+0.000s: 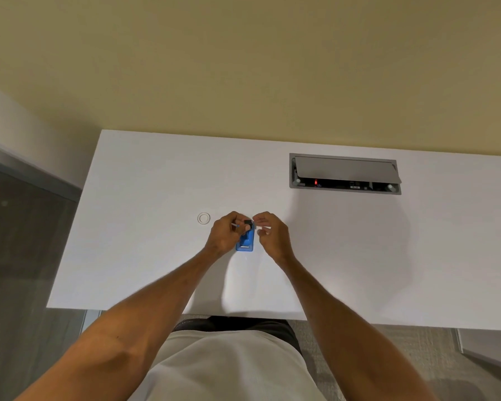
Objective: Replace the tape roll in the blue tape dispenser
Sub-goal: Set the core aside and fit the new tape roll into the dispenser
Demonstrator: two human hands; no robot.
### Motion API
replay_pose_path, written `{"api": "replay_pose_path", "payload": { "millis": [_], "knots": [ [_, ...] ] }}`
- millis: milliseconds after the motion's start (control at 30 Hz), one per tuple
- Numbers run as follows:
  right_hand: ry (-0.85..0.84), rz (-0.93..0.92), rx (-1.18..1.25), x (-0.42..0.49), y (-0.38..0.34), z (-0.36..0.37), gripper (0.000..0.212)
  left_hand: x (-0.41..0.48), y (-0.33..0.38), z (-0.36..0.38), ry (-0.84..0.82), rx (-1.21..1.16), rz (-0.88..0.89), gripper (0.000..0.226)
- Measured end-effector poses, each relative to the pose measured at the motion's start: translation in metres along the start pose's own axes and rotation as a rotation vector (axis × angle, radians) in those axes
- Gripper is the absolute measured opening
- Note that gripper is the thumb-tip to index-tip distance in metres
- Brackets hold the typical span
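Observation:
The blue tape dispenser (246, 242) stands on the white desk (145, 256) between my two hands. My left hand (225, 233) grips its far left side, fingers curled around a small black part (247, 223) at the top. My right hand (269, 231) hovers just right of the dispenser's far end, thumb and fingers pinched on what looks like a pale strip of tape (263, 227). A clear tape roll (203, 218) lies flat on the desk to the left of my left hand, apart from it.
A grey cable hatch (344, 174) with its lid raised is set into the desk at the back right. The desk's left edge drops to a dark floor. My torso is at the near edge.

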State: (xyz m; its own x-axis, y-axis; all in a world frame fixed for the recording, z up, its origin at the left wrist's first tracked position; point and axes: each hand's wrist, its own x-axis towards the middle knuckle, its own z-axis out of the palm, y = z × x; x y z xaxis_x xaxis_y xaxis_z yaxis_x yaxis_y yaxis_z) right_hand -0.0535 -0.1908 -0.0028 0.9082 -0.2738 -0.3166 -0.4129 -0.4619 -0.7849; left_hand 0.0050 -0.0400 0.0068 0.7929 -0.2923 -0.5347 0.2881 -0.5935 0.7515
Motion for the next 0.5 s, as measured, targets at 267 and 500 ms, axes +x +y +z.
{"api": "replay_pose_path", "payload": {
  "millis": [267, 500],
  "knots": [
    [0.142, 0.258, -0.051, -0.009, 0.035, -0.024, 0.05, 0.003, 0.002, 0.005, -0.022, 0.104, 0.073, 0.027],
    [-0.095, 0.282, -0.418, -0.018, 0.05, -0.019, 0.062, 0.009, -0.001, 0.012, -0.01, 0.138, 0.109, 0.017]
  ]
}}
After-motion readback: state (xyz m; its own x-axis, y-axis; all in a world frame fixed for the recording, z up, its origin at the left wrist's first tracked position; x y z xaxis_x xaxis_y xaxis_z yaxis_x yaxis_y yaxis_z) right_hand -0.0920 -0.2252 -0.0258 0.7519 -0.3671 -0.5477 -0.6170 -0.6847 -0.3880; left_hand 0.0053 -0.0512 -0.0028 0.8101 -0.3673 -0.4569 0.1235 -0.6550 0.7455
